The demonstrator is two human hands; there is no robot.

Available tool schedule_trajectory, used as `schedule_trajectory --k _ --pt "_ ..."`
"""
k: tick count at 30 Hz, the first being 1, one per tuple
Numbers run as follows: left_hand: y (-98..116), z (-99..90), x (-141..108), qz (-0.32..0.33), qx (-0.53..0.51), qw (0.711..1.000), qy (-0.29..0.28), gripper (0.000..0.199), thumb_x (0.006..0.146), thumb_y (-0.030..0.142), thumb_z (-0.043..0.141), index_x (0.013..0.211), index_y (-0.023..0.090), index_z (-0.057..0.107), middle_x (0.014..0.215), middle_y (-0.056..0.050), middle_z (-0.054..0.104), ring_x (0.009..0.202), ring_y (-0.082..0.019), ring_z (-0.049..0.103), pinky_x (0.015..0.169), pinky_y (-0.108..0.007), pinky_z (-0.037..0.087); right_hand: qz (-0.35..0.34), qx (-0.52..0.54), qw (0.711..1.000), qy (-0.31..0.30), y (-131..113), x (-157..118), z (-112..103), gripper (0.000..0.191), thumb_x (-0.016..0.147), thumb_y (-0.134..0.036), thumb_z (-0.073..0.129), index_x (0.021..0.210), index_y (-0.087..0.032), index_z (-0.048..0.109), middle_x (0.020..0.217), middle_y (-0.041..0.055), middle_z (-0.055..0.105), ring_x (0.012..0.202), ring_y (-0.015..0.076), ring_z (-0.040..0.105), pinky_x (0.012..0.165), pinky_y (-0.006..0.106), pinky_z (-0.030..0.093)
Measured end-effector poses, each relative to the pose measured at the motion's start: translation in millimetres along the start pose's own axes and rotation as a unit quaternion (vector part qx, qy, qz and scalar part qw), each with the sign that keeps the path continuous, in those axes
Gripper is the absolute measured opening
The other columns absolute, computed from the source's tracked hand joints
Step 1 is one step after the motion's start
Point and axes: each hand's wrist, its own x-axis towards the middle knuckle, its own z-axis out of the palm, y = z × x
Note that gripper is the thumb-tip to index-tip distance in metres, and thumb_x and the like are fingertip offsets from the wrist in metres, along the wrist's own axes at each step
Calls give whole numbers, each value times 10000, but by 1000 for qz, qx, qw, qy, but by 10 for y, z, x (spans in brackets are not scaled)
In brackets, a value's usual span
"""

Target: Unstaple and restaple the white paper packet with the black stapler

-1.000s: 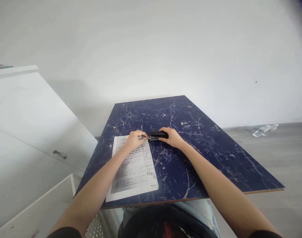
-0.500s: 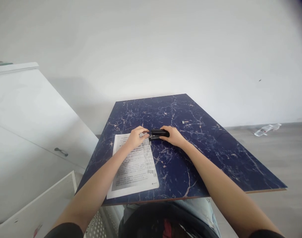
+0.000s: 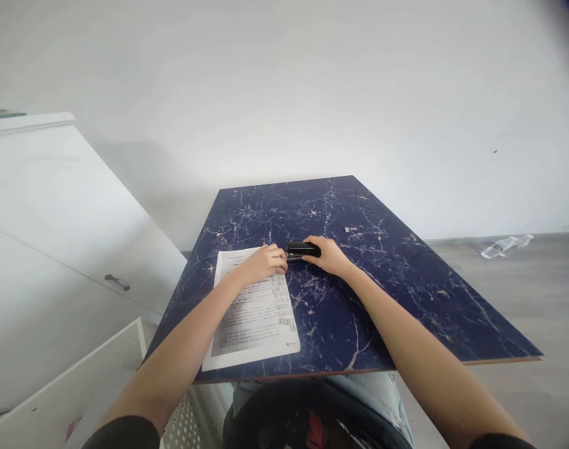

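My right hand (image 3: 329, 255) is closed around the back of a black stapler (image 3: 297, 250), thumb below and fingers on top. The stapler lies near the middle of the blue table, its front pointing left. Beside that front end, my left hand (image 3: 264, 264) has its fingers curled over the top right corner of the printed paper (image 3: 251, 318). That corner is hidden under the hand. Lines of text and a barcode-like strip along the right edge show on the paper, which lies flat on the table. Whether there is more than one sheet I cannot tell.
The table (image 3: 396, 299) has a dark blue marbled top. A small silvery piece (image 3: 350, 229) lies on it, beyond the stapler. A white cabinet (image 3: 78, 218) stands on the left. On the floor at right is a clear plastic bottle (image 3: 502, 246).
My left hand has moved slightly right and down, and its fingers have curled in over the paper's corner by the stapler. My right hand keeps its grip on the stapler.
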Motion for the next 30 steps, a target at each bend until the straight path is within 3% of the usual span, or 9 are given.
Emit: schedule_trajectory --k 6,10,13,17,23,30 --pt "51 -52 -38 -2 -14 1000 -20 211 993 375 555 974 287 746 1082 -11 731 1026 -216 574 1124 -497 267 -3 1 1000 -3 11 -5 9 275 805 -276 744 1067 -235 669 933 34 720 863 233 650 803 344 461" --pt "69 -104 -18 -30 -35 994 95 219 985 375 571 1030 244 740 1096 -54 723 992 -215 580 987 -410 394 -3 -2 1000 -3 16 -4 10 270 799 -275 748 1055 -233 673 925 34 718 856 231 651 791 337 458" --pt "27 -112 -10 -88 -8 982 168 230 973 391 590 1037 217 726 1072 -71 716 979 -228 567 908 -391 411 1 -2 1000 -6 10 -2 6 266 798 -274 749 1051 -237 673 924 31 718 849 229 650 778 331 455" --pt "-28 -68 -15 -130 16 981 144 236 987 393 564 1021 208 706 1054 -64 707 986 -234 554 881 -392 414 3 -4 1000 -5 -4 0 -2 256 802 -271 747 1042 -237 667 925 29 715 852 226 646 784 333 453" --pt "7 9 20 -116 44 986 113 260 1002 407 532 1026 193 677 1040 -71 681 953 -236 539 824 -384 427 1 -2 1000 -7 -16 -3 -12 257 804 -269 747 1045 -235 665 924 32 713 861 226 643 797 335 457" --pt "-8 42 32 -109 62 985 115 258 999 411 534 1011 196 674 1007 -74 663 962 -244 543 813 -380 442 2 0 1000 -9 -21 -4 -13 259 807 -276 738 1053 -235 668 935 34 719 863 229 648 796 341 464"
